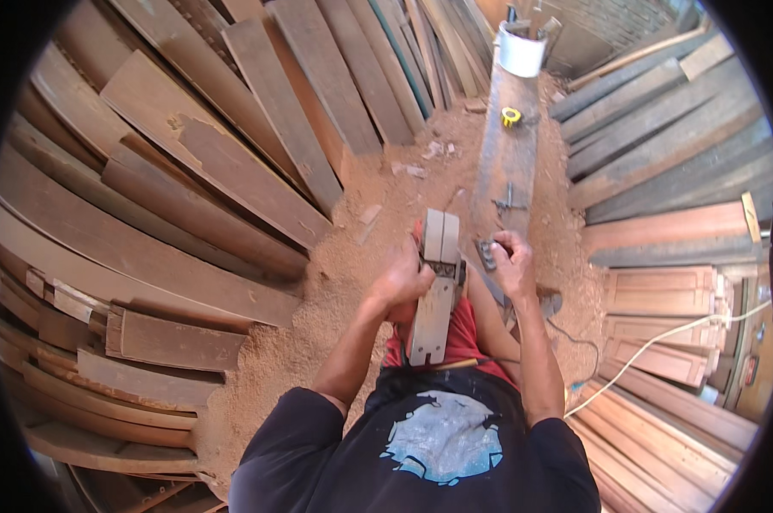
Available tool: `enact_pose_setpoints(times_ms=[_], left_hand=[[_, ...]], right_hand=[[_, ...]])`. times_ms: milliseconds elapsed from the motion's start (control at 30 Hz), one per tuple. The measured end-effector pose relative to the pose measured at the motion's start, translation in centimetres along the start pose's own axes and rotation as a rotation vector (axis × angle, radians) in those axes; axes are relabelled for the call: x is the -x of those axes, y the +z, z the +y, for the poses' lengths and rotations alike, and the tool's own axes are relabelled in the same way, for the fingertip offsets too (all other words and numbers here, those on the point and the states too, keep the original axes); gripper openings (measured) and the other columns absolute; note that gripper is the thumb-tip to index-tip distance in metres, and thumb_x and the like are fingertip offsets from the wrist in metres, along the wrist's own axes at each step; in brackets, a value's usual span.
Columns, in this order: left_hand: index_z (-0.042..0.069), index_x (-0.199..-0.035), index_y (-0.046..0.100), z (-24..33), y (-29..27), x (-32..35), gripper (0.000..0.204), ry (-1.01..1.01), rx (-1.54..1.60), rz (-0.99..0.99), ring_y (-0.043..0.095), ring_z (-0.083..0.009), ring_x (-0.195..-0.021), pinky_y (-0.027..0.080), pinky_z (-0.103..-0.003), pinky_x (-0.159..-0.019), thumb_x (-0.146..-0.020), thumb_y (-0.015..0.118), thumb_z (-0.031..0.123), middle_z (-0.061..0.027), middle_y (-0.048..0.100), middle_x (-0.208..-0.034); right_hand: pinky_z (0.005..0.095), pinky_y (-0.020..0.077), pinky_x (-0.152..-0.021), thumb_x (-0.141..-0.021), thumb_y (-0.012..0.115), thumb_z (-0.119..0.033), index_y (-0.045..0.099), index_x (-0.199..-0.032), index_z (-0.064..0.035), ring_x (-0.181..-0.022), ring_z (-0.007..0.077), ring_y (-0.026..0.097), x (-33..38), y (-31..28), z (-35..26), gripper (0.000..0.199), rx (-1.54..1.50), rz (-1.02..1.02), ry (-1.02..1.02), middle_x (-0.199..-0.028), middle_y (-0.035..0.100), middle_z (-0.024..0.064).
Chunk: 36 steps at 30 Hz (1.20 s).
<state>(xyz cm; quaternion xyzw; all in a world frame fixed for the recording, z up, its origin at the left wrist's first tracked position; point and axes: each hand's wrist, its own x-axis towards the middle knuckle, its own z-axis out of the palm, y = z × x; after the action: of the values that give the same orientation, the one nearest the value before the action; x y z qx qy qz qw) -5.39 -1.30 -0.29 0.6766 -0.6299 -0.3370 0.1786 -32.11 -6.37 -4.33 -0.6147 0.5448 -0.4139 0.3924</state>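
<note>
An electric hand planer [433,318] lies across my lap with its metal sole turned up and its cutter drum [442,269] showing between the two sole plates. My left hand [402,275] is closed around the planer's side, near the drum. To the right of it, my right hand [515,267] pinches a small dark grey piece with ridges [486,254]; its exact kind is too small to make out. A metal tool with a crossbar [510,198] rests on the long plank [504,154] just beyond my right hand.
A yellow tape measure [511,116] and a white bucket of tools [522,53] stand farther along the plank. Boards [207,171] lean at the left; more timber [660,162] and panels [660,291] line the right. Sawdust [288,376] covers the floor. A pale cord [660,336] hangs right.
</note>
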Motion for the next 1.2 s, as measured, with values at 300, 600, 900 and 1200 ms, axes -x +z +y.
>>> enact_pose_setpoints(times_ms=[300,600,900,1200], left_hand=[[-0.015,-0.129,0.056,3.3,-1.5,1.9,0.061,0.009,-0.003,0.012,0.063,-0.0545,-0.119,0.05,-0.056,-0.105,-0.086,0.064,0.027,-0.0384,0.067,-0.122],[-0.012,-0.135,0.059,1.1,-1.7,0.9,0.058,0.002,0.137,0.013,0.069,-0.0432,-0.119,0.053,-0.046,-0.103,-0.088,0.056,0.022,-0.0333,0.071,-0.124],[-0.012,-0.147,0.055,1.3,-2.3,1.1,0.067,-0.024,0.226,0.042,0.062,-0.0406,-0.133,0.046,-0.042,-0.114,-0.09,0.05,0.024,-0.0319,0.066,-0.139],[-0.011,-0.142,0.057,-0.6,-1.4,0.9,0.063,0.063,0.114,0.025,0.06,-0.0482,-0.134,0.048,-0.05,-0.113,-0.092,0.051,0.026,-0.0362,0.064,-0.141]], right_hand=[[0.0331,0.0573,-0.08,-0.093,0.072,0.001,0.069,-0.11,-0.0001,-0.085,0.018,0.07,5.2,1.9,-8.6,0.017,-0.052,-0.27,-0.138,-0.094,0.073,0.0113],[0.0508,0.0533,-0.087,-0.088,0.068,-0.004,0.071,-0.103,0.0008,-0.097,0.0431,0.068,4.5,3.7,-8.9,0.016,0.102,-0.249,-0.413,-0.097,0.071,0.0216],[0.0518,0.0529,-0.088,-0.088,0.068,-0.004,0.071,-0.101,0.0015,-0.099,0.0444,0.067,3.7,4.6,-8.8,0.014,0.149,-0.267,-0.465,-0.099,0.071,0.0233],[0.0552,0.0503,-0.088,-0.09,0.065,-0.007,0.071,-0.101,-0.002,-0.097,0.0465,0.064,3.4,5.3,-10.3,0.013,0.256,-0.253,-0.577,-0.099,0.07,0.0222]])
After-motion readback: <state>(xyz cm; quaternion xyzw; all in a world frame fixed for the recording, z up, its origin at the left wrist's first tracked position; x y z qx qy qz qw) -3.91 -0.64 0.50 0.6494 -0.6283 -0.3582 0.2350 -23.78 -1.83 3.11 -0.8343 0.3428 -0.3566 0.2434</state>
